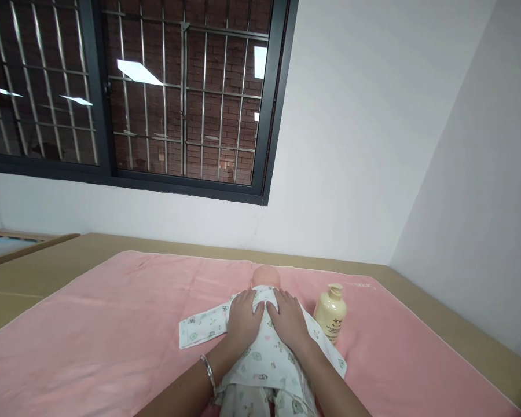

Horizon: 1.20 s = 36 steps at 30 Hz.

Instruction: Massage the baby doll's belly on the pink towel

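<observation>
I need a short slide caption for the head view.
Both hands, left and right, rest flat on a clothed baby doll beside a lotion bottle.

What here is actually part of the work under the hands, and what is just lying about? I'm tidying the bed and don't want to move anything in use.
In use:
- doll, lying on the pink towel
- printed garment on the doll
- left hand and right hand, both flat on the garment

Lying about:
- cream bottle, upright beside the doll, untouched
</observation>
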{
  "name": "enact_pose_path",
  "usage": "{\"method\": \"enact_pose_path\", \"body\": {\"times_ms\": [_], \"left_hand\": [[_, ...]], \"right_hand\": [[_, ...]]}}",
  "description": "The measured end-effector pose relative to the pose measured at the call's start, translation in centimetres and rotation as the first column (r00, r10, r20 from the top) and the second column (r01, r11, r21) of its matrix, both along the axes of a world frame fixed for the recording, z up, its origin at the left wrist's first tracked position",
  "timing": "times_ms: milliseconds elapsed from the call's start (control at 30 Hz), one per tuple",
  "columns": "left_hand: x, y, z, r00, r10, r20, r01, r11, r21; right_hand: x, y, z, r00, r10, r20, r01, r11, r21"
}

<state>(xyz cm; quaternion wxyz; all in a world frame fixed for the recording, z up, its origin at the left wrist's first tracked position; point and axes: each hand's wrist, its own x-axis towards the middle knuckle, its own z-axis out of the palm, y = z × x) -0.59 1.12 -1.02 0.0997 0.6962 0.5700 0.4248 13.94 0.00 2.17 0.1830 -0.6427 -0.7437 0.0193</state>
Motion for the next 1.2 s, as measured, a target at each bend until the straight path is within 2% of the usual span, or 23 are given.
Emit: {"method": "enact_pose_path", "body": {"times_ms": [767,933,1100,1200], "left_hand": [[0.1,-0.2,0.0,1.0,0.021,-0.01,-0.021,0.999,-0.026],[0.0,-0.1,0.1,1.0,0.016,-0.013,-0.016,1.0,-0.008],[-0.2,-0.4,-0.2,1.0,-0.001,-0.023,0.002,0.999,0.046],[-0.1,-0.5,-0.3,0.999,0.02,-0.048,-0.017,0.998,0.061]], "right_hand": [[0.0,-0.1,0.3,1.0,0.001,-0.005,-0.001,1.0,-0.017],[-0.9,-1.2,1.5,0.998,-0.02,0.056,0.02,1.0,0.001],[-2.2,-2.9,3.1,0.966,-0.154,0.206,0.158,0.987,-0.003],[-1.6,-2.5,3.2,0.979,-0.114,0.171,0.121,0.992,-0.031]]}}
